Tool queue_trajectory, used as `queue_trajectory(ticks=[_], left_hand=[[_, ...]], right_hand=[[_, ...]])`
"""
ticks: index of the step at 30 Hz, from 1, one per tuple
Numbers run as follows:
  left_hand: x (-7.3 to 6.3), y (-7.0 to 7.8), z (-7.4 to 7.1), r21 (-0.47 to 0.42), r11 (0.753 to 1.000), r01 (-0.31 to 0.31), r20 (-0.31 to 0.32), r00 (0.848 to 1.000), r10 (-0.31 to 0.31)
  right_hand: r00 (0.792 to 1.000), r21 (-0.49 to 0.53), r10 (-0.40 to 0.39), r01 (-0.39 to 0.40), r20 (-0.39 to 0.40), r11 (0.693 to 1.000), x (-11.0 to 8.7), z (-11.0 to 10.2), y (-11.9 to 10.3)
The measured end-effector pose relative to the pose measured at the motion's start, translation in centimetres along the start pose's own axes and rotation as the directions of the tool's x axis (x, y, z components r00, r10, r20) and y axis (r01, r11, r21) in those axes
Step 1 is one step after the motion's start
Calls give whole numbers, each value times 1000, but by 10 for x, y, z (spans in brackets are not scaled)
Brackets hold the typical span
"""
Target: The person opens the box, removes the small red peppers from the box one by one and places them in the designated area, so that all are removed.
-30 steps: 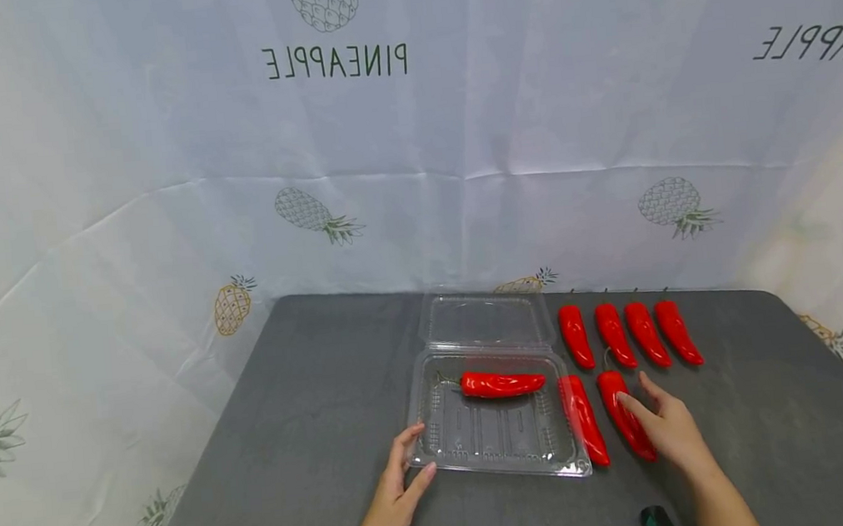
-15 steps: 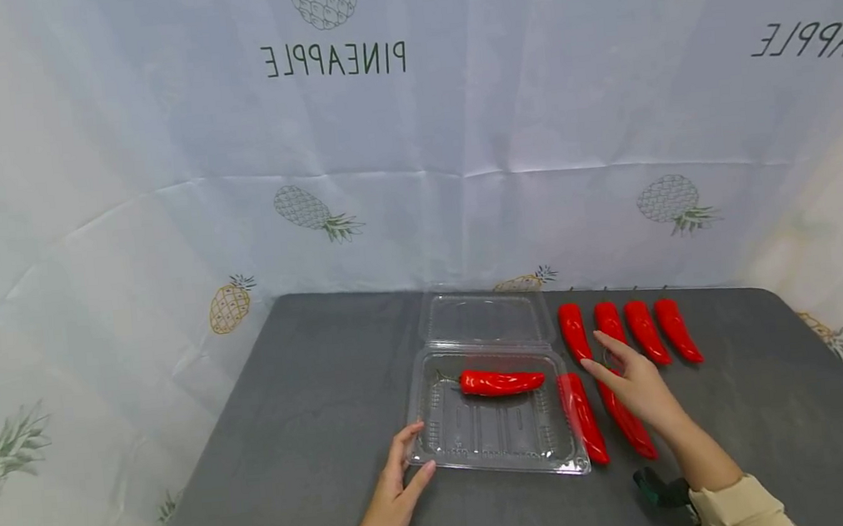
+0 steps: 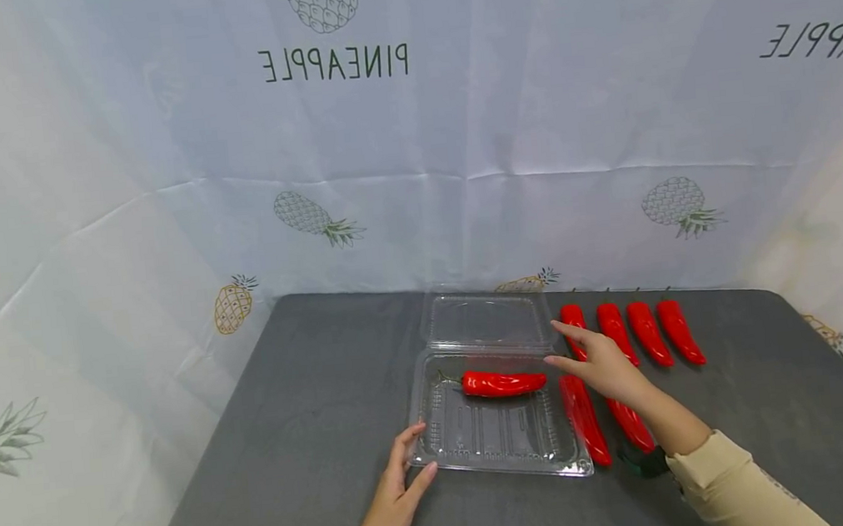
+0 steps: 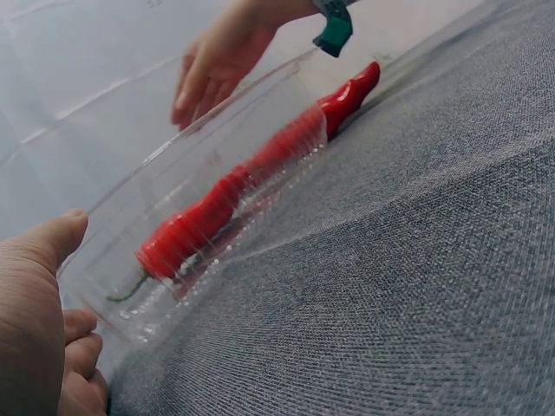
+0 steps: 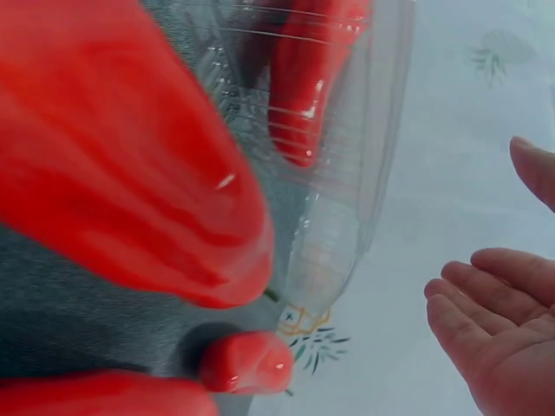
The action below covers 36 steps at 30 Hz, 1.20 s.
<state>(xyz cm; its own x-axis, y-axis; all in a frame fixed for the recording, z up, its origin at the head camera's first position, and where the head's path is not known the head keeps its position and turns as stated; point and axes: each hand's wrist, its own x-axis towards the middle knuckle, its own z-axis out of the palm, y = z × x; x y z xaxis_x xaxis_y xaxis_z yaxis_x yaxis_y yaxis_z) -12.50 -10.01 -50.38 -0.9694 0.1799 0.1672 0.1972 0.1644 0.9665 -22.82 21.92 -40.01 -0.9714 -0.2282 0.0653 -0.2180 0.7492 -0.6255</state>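
A clear plastic clamshell container (image 3: pixel 499 461) lies with its lid laid back and one red chili pepper (image 3: pixel 503 383) across its tray. At its front left corner my left hand (image 3: pixel 399 492) holds the rim, thumb on the front side and fingers on the left. My right hand (image 3: pixel 602 364) hovers by the container's back right edge, palm facing left, fingers extended and nothing in it. It partly covers a chili pepper (image 3: pixel 572 317) in the back row. In the right wrist view, the right hand (image 5: pixel 507 325) shows its thumb and fingers apart.
Beside the container's right wall lies a chili pepper (image 3: pixel 586 424), with another pepper (image 3: pixel 631 424) partly behind my right forearm. More peppers (image 3: pixel 646 333) stand in a back row. The grey table (image 3: pixel 312 389) backs onto a white pineapple-print curtain (image 3: pixel 417 130).
My right hand has left the pepper at front right and moved back and left, to the container's right edge. The left hand and the container have stayed put.
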Motion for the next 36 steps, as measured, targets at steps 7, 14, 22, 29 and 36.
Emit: queue_trajectory(ticks=[7,14,22,29,36], left_hand=[[-3,-3,1,-2,1000,-16,-12,1000,16],[-4,-3,3,9,1000,-9,-12,1000,9],[-6,-4,4,50,999,20,-11,1000,-20],[-8,-5,6,57,998,7,-20,1000,-6],[-10,-7,8,53,999,-14,-28,1000,15]], right_hand=[[994,20,-54,53,92,998,12,6,-13],[966,29,-161,158,201,987,22,20,-31],[917,-67,-238,273,320,960,32,34,-44],[887,-125,-230,302,400,945,39,40,-54],[855,-195,-171,298,490,934,45,49,-58]])
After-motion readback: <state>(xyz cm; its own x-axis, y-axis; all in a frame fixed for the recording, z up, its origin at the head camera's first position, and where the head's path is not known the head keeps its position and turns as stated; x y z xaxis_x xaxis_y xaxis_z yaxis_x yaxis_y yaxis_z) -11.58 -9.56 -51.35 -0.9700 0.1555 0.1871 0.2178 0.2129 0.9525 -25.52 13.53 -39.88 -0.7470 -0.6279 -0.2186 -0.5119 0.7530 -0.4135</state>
